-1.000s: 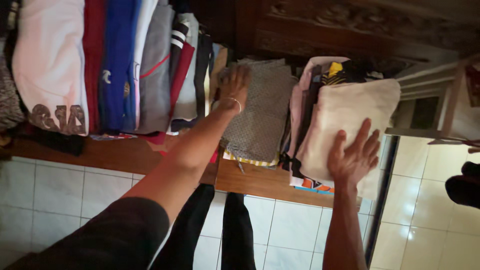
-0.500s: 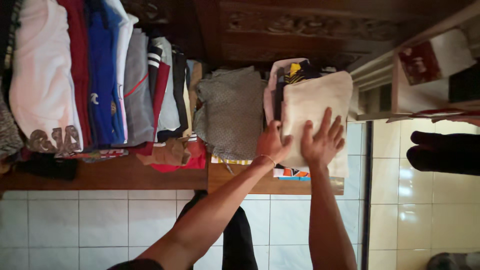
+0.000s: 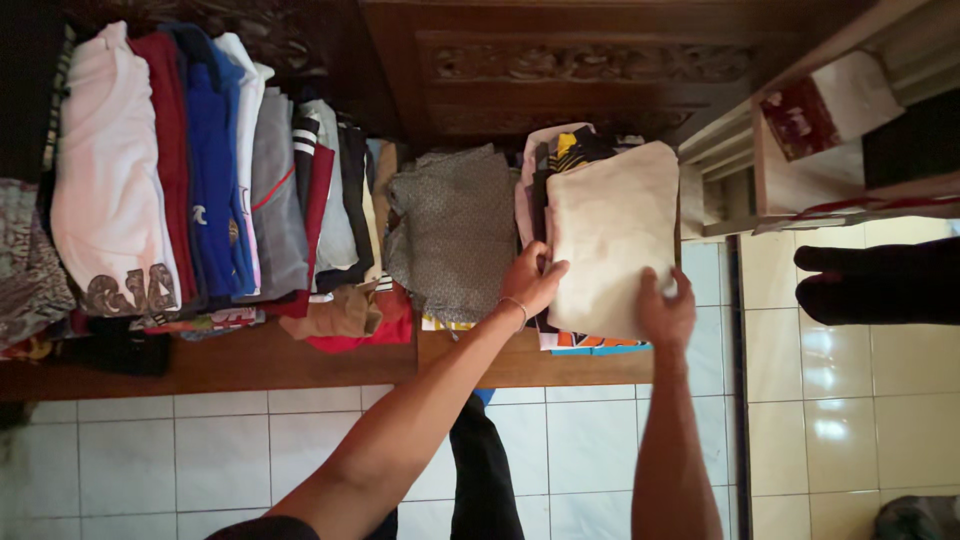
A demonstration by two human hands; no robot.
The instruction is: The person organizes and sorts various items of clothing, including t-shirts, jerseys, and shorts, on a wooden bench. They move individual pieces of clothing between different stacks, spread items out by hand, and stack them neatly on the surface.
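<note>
On the wooden shelf point(image 3: 250, 365), at its right-hand end, a folded cream cloth point(image 3: 610, 230) lies on top of a stack of folded clothes point(image 3: 545, 175) with dark, pink and yellow edges showing beneath it. The left hand point(image 3: 530, 280) curls round the cloth's near left edge, thumb on top and fingers tucked down between it and the layers below, while the right hand point(image 3: 667, 312) clasps the near right corner, its fingers bent over the edge. Just beside the stack sits a grey patterned pile point(image 3: 455, 235), and further left a long row of shirts point(image 3: 200, 170) in pink, red, blue and grey. The cream piece looks soft and light, likely to sag or unfold if lifted by one corner, so holding both sides of the folded edge, with a palm under it, seems the sound way to take it.
</note>
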